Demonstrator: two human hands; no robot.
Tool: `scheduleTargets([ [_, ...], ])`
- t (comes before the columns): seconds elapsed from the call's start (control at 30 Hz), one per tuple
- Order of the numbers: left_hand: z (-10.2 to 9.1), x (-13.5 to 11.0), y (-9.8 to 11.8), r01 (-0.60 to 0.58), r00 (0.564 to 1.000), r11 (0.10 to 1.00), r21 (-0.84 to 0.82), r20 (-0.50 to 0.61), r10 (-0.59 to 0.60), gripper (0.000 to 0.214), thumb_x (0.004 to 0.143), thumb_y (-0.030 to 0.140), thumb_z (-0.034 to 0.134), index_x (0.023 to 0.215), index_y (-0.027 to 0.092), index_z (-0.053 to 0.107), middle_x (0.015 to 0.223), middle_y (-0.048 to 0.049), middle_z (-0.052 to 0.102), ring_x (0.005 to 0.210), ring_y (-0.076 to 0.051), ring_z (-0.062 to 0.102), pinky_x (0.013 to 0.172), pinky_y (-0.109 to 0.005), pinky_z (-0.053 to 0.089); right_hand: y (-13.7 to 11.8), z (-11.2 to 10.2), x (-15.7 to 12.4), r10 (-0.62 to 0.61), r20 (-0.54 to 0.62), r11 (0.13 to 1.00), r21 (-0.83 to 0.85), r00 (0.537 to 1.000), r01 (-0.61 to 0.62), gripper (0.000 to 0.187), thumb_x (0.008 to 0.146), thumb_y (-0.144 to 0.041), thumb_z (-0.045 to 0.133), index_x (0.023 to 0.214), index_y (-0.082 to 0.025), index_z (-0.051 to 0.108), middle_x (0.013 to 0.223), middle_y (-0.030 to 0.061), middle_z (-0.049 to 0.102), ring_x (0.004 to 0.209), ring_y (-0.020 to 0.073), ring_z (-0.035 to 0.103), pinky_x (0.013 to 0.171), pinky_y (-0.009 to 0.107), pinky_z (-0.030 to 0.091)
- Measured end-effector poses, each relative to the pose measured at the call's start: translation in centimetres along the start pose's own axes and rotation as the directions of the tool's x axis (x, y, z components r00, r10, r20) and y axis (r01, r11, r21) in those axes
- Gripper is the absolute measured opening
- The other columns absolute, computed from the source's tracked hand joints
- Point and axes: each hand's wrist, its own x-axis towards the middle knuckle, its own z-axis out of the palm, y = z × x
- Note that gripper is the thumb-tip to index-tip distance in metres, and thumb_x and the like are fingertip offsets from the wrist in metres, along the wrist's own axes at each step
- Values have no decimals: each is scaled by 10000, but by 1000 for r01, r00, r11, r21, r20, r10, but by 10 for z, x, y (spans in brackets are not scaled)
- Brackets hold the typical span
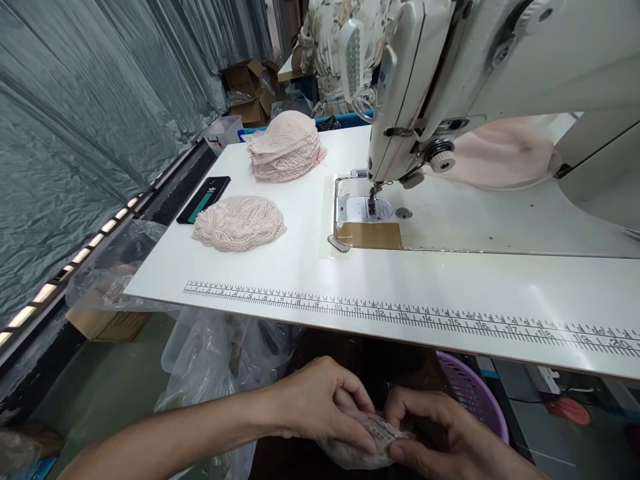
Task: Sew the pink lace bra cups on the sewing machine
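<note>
Both hands are low in my lap, below the front edge of the white sewing table (pixel 300 280). My left hand (pixel 320 403) curls its fingers over a small pale pink lace piece (pixel 367 443). My right hand (pixel 440 430) pinches the same piece from the right side. The lace piece is partly hidden under my fingers. On the table lie a flat pink lace piece (pixel 239 223) and a taller stack of lace pieces (pixel 286 148) farther back. The white sewing machine (pixel 475 73) stands at the right, its needle (pixel 373 197) over the plate.
A black phone (pixel 203 199) lies left of the flat lace piece. A printed ruler (pixel 400 313) runs along the table's front. Clear plastic bags (pixel 210 360) hang at the left, a purple basket (pixel 473 393) sits under the table. Grey sheeting (pixel 75 100) covers the left wall. A person in floral clothing (pixel 330 47) stands behind.
</note>
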Motion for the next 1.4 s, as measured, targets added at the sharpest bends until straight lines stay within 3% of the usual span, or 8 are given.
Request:
scheduleTargets([
  [0.2, 1, -3, 6, 26, 1000, 996, -84, 7, -25, 415, 414, 362, 850, 730, 131, 712, 595, 33, 614, 506, -53, 486, 512, -161, 387, 7, -5, 7, -85, 126, 995, -39, 988, 91, 190, 797, -421, 564, 742, -246, 612, 708, -30, 566, 714, 147, 527, 654, 223, 391],
  [0.47, 2, -8, 18, 95, 995, 992, -87, 38, -92, 358, 415, 336, 844, 692, 148, 719, 615, 37, 631, 541, -54, 511, 527, -151, 400, 10, -10, 7, -98, 215, 992, 99, 972, 79, 239, 818, -458, 543, 785, -229, 604, 726, -28, 518, 716, 140, 471, 660, 219, 376],
  [0.77, 5, -5, 20, 47, 999, 999, -10, -5, -47, 234, 546, 287, 785, 702, 125, 719, 576, 29, 592, 524, -58, 490, 527, -165, 398, 6, -11, 5, -112, 193, 993, 56, 975, 103, 290, 814, -472, 507, 764, -201, 597, 702, -16, 514, 688, 144, 467, 632, 228, 363],
  [1.4, 8, -7, 19, 48, 997, 998, 42, -60, -46, 370, 454, 379, 830, 728, 148, 738, 637, 12, 639, 571, -89, 517, 571, -186, 415, 5, -7, 8, -123, 147, 988, 109, 982, 107, 296, 808, -481, 546, 714, -202, 574, 670, -36, 495, 668, 126, 449, 631, 206, 357],
])
